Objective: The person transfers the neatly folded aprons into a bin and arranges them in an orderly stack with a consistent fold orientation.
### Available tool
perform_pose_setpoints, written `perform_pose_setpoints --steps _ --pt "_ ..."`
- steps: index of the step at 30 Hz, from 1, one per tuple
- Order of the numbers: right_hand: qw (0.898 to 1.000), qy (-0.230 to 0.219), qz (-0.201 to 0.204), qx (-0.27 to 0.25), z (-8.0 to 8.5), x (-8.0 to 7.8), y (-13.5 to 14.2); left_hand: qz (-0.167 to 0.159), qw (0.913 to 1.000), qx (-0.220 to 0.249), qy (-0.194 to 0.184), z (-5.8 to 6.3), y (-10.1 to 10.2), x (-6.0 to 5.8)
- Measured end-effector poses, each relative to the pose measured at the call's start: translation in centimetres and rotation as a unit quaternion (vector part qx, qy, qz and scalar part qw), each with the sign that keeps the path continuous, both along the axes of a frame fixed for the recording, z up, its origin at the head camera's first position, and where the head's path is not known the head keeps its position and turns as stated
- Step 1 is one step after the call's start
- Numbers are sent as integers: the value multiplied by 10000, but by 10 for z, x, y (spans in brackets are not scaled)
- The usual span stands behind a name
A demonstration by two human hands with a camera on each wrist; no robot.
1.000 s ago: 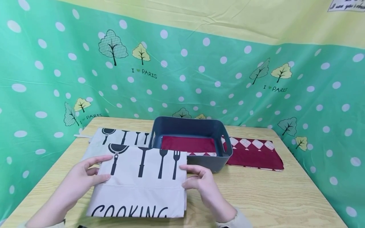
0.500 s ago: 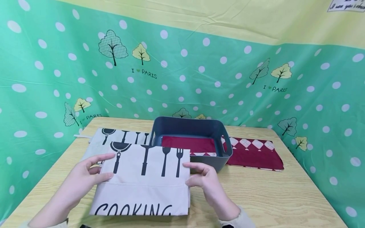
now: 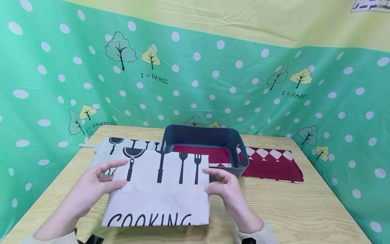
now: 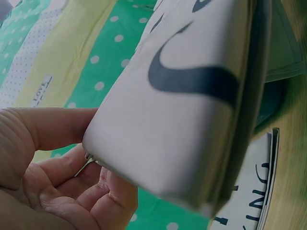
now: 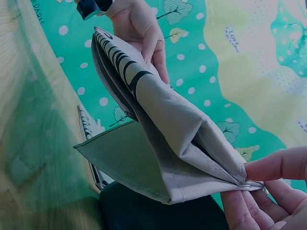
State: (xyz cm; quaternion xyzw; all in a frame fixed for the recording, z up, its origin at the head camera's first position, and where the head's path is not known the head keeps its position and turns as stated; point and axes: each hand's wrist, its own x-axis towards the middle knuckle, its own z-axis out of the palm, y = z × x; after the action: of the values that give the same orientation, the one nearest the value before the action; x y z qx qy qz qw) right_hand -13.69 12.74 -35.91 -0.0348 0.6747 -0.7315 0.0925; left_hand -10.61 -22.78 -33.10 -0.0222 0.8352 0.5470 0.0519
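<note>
Both hands hold up a folded white apron (image 3: 158,196), printed with dark kitchen utensils and the word COOKING. My left hand (image 3: 95,184) pinches its left edge, thumb on the near face. At the right edge, my right hand (image 3: 226,189) pinches the layers between thumb and fingers. The right wrist view shows the apron's (image 5: 177,129) folded layers side-on, with a loose flap hanging below. Behind it stands a dark grey-blue bin (image 3: 201,134) with a folded maroon cloth (image 3: 201,154) inside. The apron overlaps the bin's front left corner in the head view.
A second folded white apron (image 3: 106,152) with the same print lies left of the bin, a pale strap (image 3: 87,145) sticking out. Right of the bin lies a folded maroon cloth with white diamonds (image 3: 274,166). A polka-dot curtain (image 3: 195,91) hangs behind the wooden table (image 3: 304,210).
Both hands have moved the folded apron to the right and slightly away, nearer the bin. The bin, the other apron and the maroon cloths have stayed in place.
</note>
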Motion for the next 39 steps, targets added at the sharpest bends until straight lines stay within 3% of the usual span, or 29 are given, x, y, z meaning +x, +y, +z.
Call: perform_pose_setpoints --steps 14,20,25,31,39 --pt "9983 91 -523 -246 10 -2 8 -205 9985 479 149 8 10 -5" --pt "9974 148 -626 -327 13 -3 15 -573 9953 704 337 11 12 -7" --pt "9970 151 -633 -415 17 -4 19 -972 9893 1015 383 11 10 -10" --pt "9967 189 -595 -510 20 -5 25 -1211 9849 1167 405 14 14 -11" --pt "9946 275 -507 -858 22 -7 31 -1161 9822 1411 436 18 22 -13"
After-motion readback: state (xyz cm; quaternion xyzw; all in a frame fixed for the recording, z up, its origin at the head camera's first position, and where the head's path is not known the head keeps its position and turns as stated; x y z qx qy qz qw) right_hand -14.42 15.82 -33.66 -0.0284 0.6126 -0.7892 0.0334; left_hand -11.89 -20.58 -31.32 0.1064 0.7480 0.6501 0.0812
